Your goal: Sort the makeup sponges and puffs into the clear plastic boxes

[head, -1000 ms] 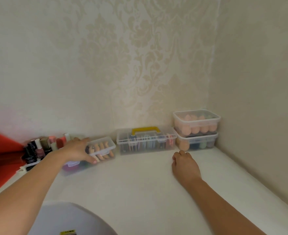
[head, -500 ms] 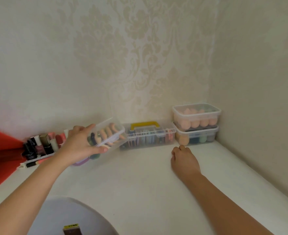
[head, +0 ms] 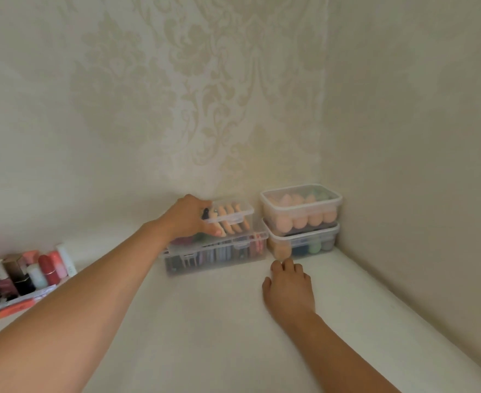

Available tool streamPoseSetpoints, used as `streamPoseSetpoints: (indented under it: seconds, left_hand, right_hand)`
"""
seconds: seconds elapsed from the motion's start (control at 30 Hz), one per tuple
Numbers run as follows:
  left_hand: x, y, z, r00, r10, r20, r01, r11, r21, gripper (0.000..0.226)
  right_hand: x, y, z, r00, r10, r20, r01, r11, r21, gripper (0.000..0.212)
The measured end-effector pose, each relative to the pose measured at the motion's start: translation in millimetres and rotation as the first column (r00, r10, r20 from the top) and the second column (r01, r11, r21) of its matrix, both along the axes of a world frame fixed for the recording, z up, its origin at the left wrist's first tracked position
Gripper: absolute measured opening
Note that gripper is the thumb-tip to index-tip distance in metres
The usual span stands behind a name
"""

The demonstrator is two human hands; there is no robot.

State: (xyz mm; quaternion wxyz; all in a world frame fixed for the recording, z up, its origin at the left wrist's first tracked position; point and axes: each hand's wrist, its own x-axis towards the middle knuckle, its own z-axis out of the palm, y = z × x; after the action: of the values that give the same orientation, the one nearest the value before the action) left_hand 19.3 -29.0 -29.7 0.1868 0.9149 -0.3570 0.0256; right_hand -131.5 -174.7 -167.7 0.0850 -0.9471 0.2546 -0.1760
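My left hand (head: 189, 219) grips the small puff box (head: 231, 215) by its end atop the long organiser (head: 219, 255): light, slippery plastic (I'd guess); right hand (head: 289, 290) rests slack, empty.

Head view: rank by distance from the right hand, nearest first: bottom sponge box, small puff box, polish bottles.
1. Bottom sponge box: in the corner, just ahead of the right hand.
2. Small puff box: farther back and to the left, held by the left hand over the long box.
3. Polish bottles: far left, by the wall.
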Motion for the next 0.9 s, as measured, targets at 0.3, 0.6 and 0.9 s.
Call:
streamPoseSetpoints:
  seconds: [0.3,0.6,0.9]
  left_hand:
    - [2.6,-20.3,0.1,0.996,-0.087,0.018,0.087,0.996,-0.010,0.077]
    - [-5.0,-31.0,-21.6,0.980,0.011,0.199,0.011,0.994,-0.108,0.054]
    - [-26.5,-28.6,-33.9,0.968,0.047,0.248,-0.004,0.985,-0.172,0.023]
  right_hand:
    - [2.6,0.4,0.4,1.000,0.005,-0.005,-0.004,1.000,0.013,0.034]
    - [2.9,-1.4,1.0,1.000,0.006,-0.003,-0.006,1.000,0.029,0.035]
    - [-6.3,0.0,7.1,0.999,0.053,-0.010,-0.051,0.993,0.109,0.037]
